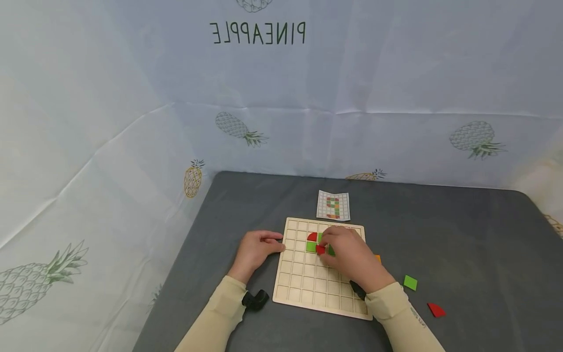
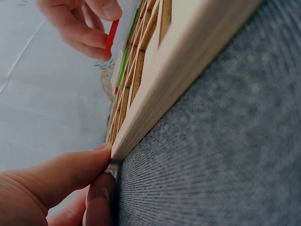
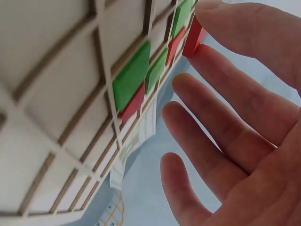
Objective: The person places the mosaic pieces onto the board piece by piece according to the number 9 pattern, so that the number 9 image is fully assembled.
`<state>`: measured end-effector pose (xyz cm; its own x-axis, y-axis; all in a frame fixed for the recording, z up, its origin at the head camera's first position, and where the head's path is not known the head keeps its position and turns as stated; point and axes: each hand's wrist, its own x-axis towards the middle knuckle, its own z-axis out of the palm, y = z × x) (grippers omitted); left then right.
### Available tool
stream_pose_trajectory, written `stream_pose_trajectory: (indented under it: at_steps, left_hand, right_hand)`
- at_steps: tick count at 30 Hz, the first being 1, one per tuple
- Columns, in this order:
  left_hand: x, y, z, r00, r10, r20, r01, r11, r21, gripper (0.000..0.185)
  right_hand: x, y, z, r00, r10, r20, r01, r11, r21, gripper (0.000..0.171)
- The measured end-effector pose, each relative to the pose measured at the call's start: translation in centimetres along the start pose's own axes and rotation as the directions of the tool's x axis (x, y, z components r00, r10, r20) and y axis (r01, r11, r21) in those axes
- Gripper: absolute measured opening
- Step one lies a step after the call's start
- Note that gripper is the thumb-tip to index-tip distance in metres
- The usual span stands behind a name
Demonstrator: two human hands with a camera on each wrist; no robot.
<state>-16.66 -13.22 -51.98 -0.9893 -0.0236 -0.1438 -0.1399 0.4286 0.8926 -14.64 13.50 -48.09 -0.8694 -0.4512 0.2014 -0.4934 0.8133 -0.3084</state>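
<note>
A wooden grid board lies on the dark table. At its left edge, my left hand holds the rim, the thumb at the edge and the other fingers curled beside it. Over the upper part of the board my right hand pinches a thin red piece between thumb and index finger, the other fingers loosely spread. The held piece shows edge-on in the left wrist view, close over the grid. Set in the board are a red quarter-circle tile and green square tiles; my right hand partly hides this group.
A printed card with a coloured grid pattern lies behind the board. To the right are a loose green square, a red quarter-circle and an orange piece, mostly hidden by the right hand. A pineapple-print cloth hangs behind the table.
</note>
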Motion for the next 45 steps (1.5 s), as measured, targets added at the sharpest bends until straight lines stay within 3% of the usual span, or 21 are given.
stream_pose_trajectory:
  at_steps: [7, 21, 45]
  left_hand:
    - [0.0, 0.4, 0.0, 1.0, -0.005, 0.009, 0.005, 1.0, -0.013, 0.029]
    - [0.0, 0.2, 0.0, 1.0, -0.018, 0.007, 0.018, 1.0, -0.016, 0.028]
    - [0.1, 0.2, 0.0, 1.0, -0.025, 0.002, 0.025, 1.0, 0.0, 0.027]
  right_hand:
    - [0.1, -1.2, 0.8, 1.0, -0.003, 0.015, 0.003, 1.0, -0.003, 0.015]
    - [0.1, -1.6, 1.8, 0.998, -0.055, -0.03, 0.054, 0.998, -0.008, 0.01]
    - [0.5, -1.9, 1.8, 0.999, -0.003, 0.04, 0.004, 1.0, -0.021, 0.015]
